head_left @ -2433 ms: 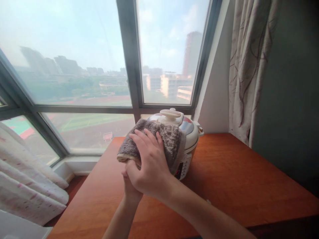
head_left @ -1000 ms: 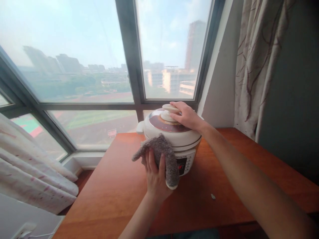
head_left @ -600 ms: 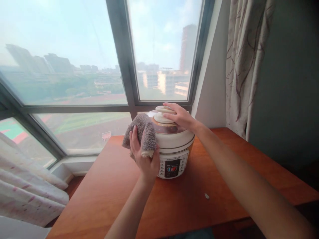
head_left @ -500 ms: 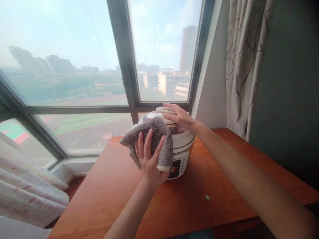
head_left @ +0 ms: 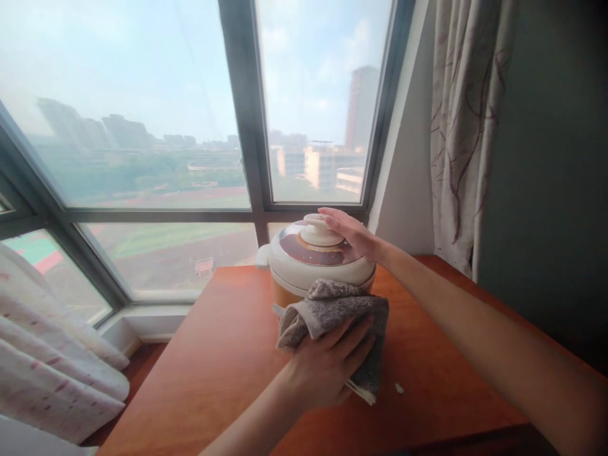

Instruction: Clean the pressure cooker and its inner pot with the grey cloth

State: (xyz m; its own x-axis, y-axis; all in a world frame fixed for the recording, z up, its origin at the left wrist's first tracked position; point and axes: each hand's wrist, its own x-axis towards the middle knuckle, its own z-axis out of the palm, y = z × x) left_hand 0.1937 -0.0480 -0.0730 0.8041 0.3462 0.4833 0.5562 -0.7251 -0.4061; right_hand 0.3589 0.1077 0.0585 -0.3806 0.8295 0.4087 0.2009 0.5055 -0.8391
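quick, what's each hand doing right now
Left hand: pressing the grey cloth against the cooker's front.
Right hand: open, resting on the cooker lid.

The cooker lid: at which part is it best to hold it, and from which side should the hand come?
Probably the round knob at the middle of the lid, taken from above. It stands up from the flat dome and is free; the right hand already rests beside it, while the left hand presses the cloth on the front.

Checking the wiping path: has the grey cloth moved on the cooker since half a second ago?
Yes. The grey cloth, under the left hand, has dropped from the cooker lid's edge to its lower front, over the control panel.
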